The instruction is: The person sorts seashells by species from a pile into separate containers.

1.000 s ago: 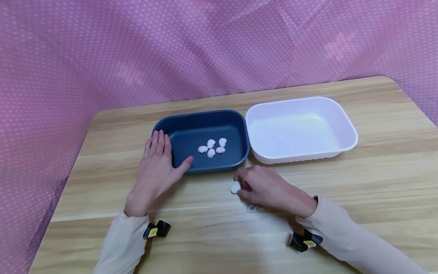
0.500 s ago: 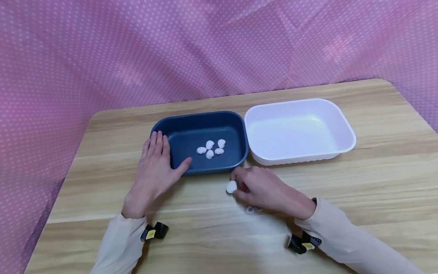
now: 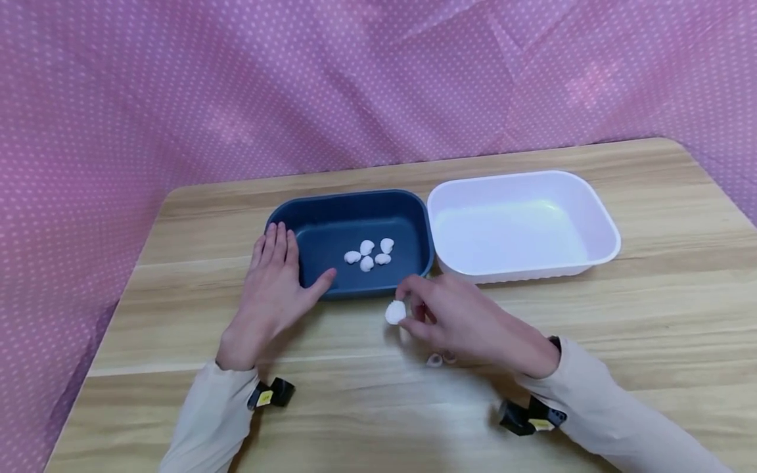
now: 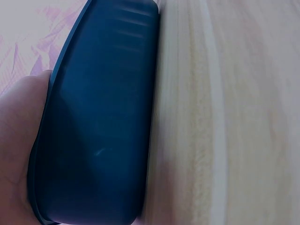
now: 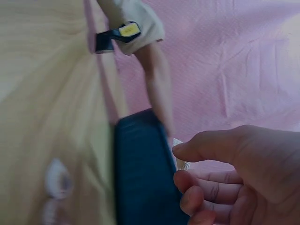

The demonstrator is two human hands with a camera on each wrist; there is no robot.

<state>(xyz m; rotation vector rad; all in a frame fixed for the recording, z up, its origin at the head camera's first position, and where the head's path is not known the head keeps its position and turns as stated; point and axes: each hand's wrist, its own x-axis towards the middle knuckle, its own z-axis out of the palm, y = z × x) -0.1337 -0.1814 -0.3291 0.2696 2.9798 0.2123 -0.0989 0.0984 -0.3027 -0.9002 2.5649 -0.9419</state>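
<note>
A white seashell (image 3: 395,313) is pinched between the thumb and fingers of my right hand (image 3: 458,312), just in front of the blue bin's near right corner. My left hand (image 3: 272,299) lies with straight fingers over the left end of the dark blue bin (image 3: 355,289), its thumb over the near rim. Several white seashells (image 3: 367,263) lie in a loose group on that bin's floor. Two more shells (image 3: 434,360) rest on the table below my right hand. In the right wrist view the held shell (image 5: 180,161) shows only partly behind the thumb.
A white bin (image 3: 526,269) stands right beside the blue one, to its right. Both are on a wood-grain table (image 3: 355,420). Behind the table hangs a pink dotted cloth (image 3: 378,85). Each wrist wears a small black camera (image 3: 282,392).
My right hand has lifted the pinched shell and moved it slightly left and toward the blue bin, uncovering more of the two table shells. The left hand stays on the bin.
</note>
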